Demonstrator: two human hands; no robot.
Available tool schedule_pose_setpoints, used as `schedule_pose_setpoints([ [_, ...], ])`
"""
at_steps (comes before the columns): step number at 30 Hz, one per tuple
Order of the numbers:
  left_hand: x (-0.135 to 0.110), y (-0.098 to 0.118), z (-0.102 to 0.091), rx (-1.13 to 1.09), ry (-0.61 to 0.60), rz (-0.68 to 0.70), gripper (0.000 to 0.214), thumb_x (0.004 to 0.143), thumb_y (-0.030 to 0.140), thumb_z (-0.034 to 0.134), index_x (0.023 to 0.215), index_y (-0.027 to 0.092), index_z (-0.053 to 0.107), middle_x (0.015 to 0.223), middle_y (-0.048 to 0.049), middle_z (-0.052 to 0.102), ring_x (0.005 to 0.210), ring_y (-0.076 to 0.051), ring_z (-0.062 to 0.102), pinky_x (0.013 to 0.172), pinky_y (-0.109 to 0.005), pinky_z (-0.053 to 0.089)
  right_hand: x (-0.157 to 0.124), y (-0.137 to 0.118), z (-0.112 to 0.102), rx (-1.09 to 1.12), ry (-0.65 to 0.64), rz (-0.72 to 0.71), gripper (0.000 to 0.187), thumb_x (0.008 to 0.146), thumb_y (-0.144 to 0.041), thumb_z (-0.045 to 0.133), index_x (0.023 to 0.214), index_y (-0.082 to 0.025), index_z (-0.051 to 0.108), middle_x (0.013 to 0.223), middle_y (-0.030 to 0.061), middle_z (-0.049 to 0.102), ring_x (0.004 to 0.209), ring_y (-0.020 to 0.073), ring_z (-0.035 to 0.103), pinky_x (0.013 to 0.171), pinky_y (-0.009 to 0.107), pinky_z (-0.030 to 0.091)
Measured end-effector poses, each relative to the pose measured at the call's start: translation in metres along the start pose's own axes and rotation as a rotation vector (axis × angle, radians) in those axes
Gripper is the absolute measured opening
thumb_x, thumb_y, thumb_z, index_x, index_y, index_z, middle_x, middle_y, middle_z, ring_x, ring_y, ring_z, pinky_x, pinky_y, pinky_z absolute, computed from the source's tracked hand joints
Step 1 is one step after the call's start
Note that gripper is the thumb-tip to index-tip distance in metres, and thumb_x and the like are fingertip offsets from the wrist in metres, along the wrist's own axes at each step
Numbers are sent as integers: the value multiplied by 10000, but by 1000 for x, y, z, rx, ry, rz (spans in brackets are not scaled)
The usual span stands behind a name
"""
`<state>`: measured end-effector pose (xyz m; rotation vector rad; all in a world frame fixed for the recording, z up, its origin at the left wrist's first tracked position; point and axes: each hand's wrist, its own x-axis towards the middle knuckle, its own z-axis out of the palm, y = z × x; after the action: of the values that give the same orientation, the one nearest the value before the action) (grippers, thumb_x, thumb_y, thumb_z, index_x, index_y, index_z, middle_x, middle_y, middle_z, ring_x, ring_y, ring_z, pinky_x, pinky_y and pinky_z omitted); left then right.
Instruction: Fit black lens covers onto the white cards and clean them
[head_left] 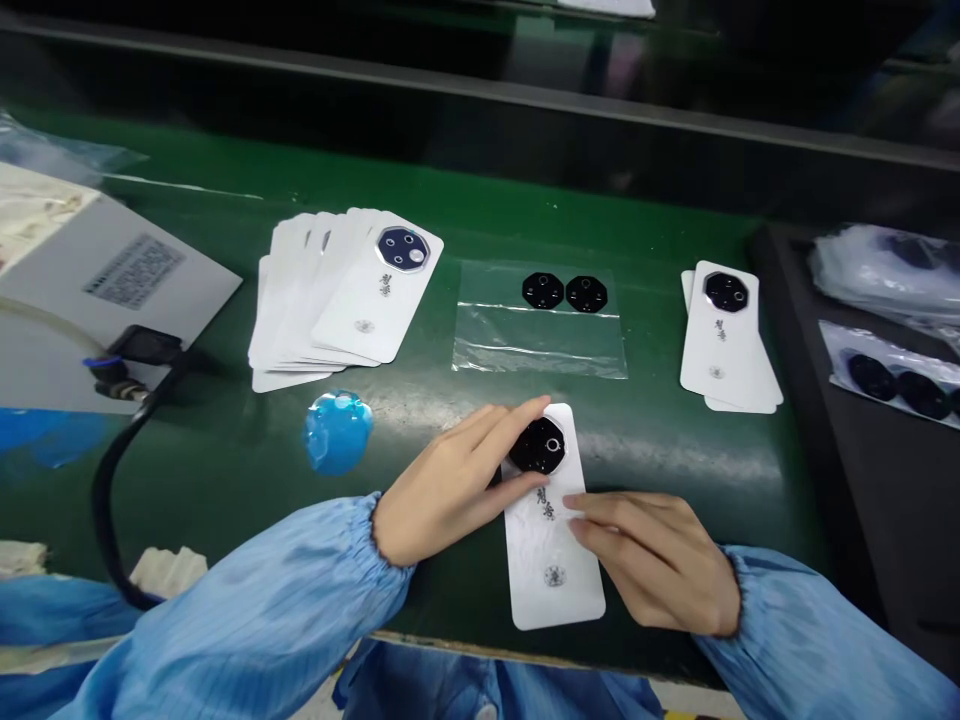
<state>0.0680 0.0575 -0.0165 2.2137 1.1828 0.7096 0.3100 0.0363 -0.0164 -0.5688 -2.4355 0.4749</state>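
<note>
A white phone back cover (551, 560) lies on the green table (675, 450) near the front edge. At its top sits a black octagonal camera lens piece (538, 446). My left hand (450, 485) pinches this lens piece between thumb and forefinger, pressing it onto the cover. My right hand (652, 560) rests on the cover's right side with fingers together, holding it flat. Both arms wear light blue sleeves.
A fanned stack of white covers (337, 300) lies at left. A clear film (540, 330) carries two black lens pieces (564, 292). More covers (724, 340) sit at right, beside a dark tray (862, 480) with bagged lenses (896, 385). A blue film scrap (337, 432), a black cable (112, 480) and a grey box (112, 290) are at left.
</note>
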Motion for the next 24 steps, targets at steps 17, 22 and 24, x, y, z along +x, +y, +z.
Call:
schedule_pose_setpoints([
  [17,4,1,2,68,-31,37,550,910,291,582,1398,155,369,1227,-85,611,1146,-177,538,935,-304,504,8,-3,2,-102,-20,33,245,907,-46,408,993,-74,636,903,111,690,981,186,652,779,255,565],
  [22,5,1,2,80,-41,48,549,914,291,577,1400,149,366,1217,-84,616,1146,-178,536,930,-301,503,7,-3,3,-106,-23,36,235,898,-42,422,991,-67,636,925,122,687,957,198,654,780,267,562],
  [24,5,1,2,86,-44,48,545,912,289,581,1393,137,376,1206,-84,617,1142,-174,533,936,-295,496,7,-3,3,-108,-24,36,238,899,-44,418,994,-72,635,934,120,687,959,198,651,771,266,560],
])
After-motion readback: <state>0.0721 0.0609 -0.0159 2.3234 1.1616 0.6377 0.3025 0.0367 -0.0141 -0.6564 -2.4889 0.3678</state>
